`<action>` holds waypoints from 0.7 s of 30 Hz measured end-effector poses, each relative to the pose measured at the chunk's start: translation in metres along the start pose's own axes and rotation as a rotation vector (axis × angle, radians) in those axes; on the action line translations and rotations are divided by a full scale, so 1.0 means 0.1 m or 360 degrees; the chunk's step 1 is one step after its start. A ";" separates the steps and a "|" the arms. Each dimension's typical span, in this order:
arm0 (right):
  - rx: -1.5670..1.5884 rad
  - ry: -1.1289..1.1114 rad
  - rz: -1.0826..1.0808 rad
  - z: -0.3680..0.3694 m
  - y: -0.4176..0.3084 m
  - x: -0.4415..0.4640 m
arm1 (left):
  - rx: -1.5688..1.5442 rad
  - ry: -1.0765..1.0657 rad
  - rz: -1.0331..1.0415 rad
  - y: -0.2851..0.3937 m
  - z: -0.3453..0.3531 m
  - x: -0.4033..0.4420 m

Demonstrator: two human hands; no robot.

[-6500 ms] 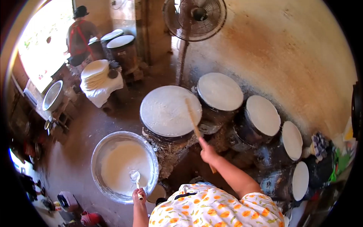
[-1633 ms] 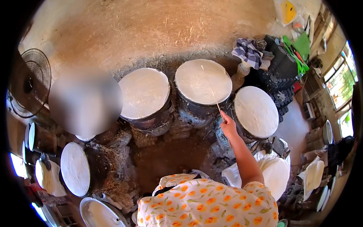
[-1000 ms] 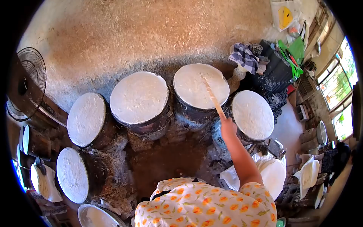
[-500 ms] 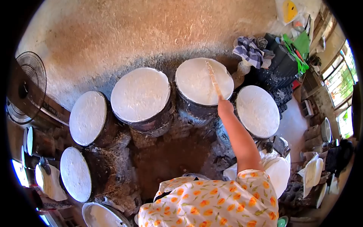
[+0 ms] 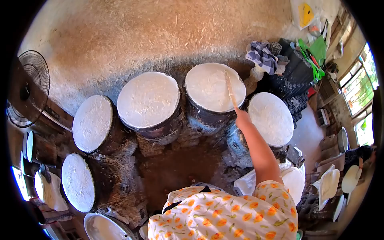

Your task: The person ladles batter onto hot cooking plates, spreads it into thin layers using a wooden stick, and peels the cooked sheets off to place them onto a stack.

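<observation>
My right hand [image 5: 242, 118] is closed round the lower end of a flat wooden stick [image 5: 231, 90]. The stick reaches away from me across the white, round top [image 5: 206, 86] of a dark drum; whether it touches the surface I cannot tell. Just right of my hand is another drum with a white top [image 5: 271, 119]. To the left stand more drums with white, slightly rough tops, among them a large one [image 5: 149, 100] and a smaller one [image 5: 93, 123]. My left hand is out of sight.
A rough plastered wall [image 5: 152, 36] rises behind the drums. At far left is a standing fan [image 5: 34, 86]. A basin with whitish contents [image 5: 105, 228] is at lower left. Checked cloth [image 5: 262, 56] and dark bundles [image 5: 294, 74] lie at back right, and white sheeting [image 5: 294, 182] is near my right arm.
My right hand has drawn back slightly towards me and to the right, taking the stick with it. The stick's far end now sits further right on the white top.
</observation>
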State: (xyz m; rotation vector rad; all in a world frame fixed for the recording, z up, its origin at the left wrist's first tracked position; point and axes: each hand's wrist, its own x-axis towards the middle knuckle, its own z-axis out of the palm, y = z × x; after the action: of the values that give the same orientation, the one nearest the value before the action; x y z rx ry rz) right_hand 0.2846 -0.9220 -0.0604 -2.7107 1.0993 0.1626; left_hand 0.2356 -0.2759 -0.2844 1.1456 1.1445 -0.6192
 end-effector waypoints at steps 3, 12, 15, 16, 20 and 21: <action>0.0275 0.0138 -0.0047 0.05 0.01 0.08 | 0.0000 -0.0014 0.0000 -0.02 0.02 0.01; 0.0264 -0.0035 -0.0115 -0.13 -0.35 -0.04 | 0.0005 -0.0001 0.0014 -0.04 0.03 0.02; 0.0486 0.0166 -0.0392 0.06 -0.14 -0.22 | -0.0017 0.0023 0.0011 -0.03 0.00 0.00; 0.0480 0.0160 -0.0405 0.07 -0.09 -0.27 | -0.0018 0.0023 0.0012 -0.04 -0.01 0.00; 0.0741 0.0386 -0.0150 0.13 0.08 -0.20 | -0.0039 0.0031 0.0003 -0.09 -0.06 -0.03; 0.0648 0.0439 -0.0102 0.14 0.11 -0.13 | -0.0035 0.0032 0.0003 -0.10 -0.05 -0.02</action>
State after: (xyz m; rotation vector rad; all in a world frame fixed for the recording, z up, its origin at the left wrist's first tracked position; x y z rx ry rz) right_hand 0.2671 -0.9177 -0.0731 -2.4373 0.9803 -0.4130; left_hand 0.2242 -0.2749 -0.2863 1.1361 1.1644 -0.5932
